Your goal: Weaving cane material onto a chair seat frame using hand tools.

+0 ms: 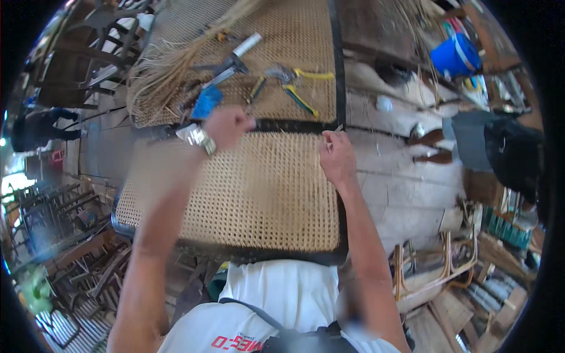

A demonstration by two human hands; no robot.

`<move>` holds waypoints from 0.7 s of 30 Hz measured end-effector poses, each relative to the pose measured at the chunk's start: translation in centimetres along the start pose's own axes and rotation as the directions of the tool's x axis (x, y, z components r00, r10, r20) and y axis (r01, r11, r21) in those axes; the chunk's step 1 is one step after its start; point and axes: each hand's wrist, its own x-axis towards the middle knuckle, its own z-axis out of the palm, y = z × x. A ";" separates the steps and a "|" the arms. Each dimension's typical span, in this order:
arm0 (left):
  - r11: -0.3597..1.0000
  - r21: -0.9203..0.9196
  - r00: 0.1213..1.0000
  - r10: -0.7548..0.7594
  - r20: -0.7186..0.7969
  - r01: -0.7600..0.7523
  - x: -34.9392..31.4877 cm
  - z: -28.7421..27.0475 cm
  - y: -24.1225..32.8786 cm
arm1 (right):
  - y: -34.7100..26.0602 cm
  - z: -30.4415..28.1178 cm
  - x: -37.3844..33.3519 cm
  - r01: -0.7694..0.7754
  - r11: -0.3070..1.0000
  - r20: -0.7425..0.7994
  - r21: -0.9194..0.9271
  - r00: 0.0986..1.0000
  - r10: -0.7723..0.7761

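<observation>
- Leftmost, a loose bundle of pale, straw-coloured strands [162, 79] lies beyond and to the left of the left fingers, spread across a brownish woven panel with a black edge [315, 44].
- Nearer, a crumpled bright-blue piece of material [206, 102] sits just beyond the left fingers, slightly to their left.
- Next comes the left hand [228, 126], with a silver-coloured watch [200, 139] at its wrist, above the far edge of the near panel. Its fingers look curled inward, but blur hides them; I cannot tell whether they grasp anything.
- Centrally, the light-tan, open-weave cane panel in a black frame [294, 188] spreads from below the left fingers toward the person's body. Its long axis runs left to right, and its far edge follows the line between the two hands.
- Beyond that edge, a grey-headed hand tool with spread yellow handles [285, 74] lies to the right of the left fingers and to the left of the right ones.
- Rightmost, the right hand [337, 157] is nearer the cane panel's far right corner. Its fingers are bent at that corner; I cannot tell whether they pinch a strand or merely rest there.
</observation>
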 end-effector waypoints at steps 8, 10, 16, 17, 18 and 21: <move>0.821 -0.315 0.761 -0.564 -0.321 0.477 -18.5 -0.2 3.2 | -9.0 6.5 9.4 0.413 0.873 0.066 -0.259 0.909 -0.411; 0.774 -0.334 0.659 -0.633 -0.406 0.538 -22.8 -0.8 2.0 | -12.2 9.8 9.9 0.597 0.784 0.082 -0.170 0.801 -0.593; 0.615 -0.482 0.500 -0.788 -0.359 0.623 -30.8 -0.9 -1.2 | -15.7 20.3 15.1 0.754 0.590 0.230 -0.288 0.653 -0.722; 0.663 -0.494 0.555 -0.746 -0.368 0.563 -30.3 0.3 -2.9 | -14.9 20.6 15.2 0.684 0.657 0.238 -0.316 0.728 -0.643; 0.716 -0.479 0.582 -0.695 -0.423 0.507 -30.5 0.0 -3.1 | -16.3 20.0 14.8 0.625 0.716 0.210 -0.310 0.780 -0.590; 0.720 -0.501 0.517 -0.694 -0.500 0.481 -31.0 -0.4 -5.6 | -19.0 17.6 10.1 0.342 0.939 -0.021 -0.018 0.939 -0.343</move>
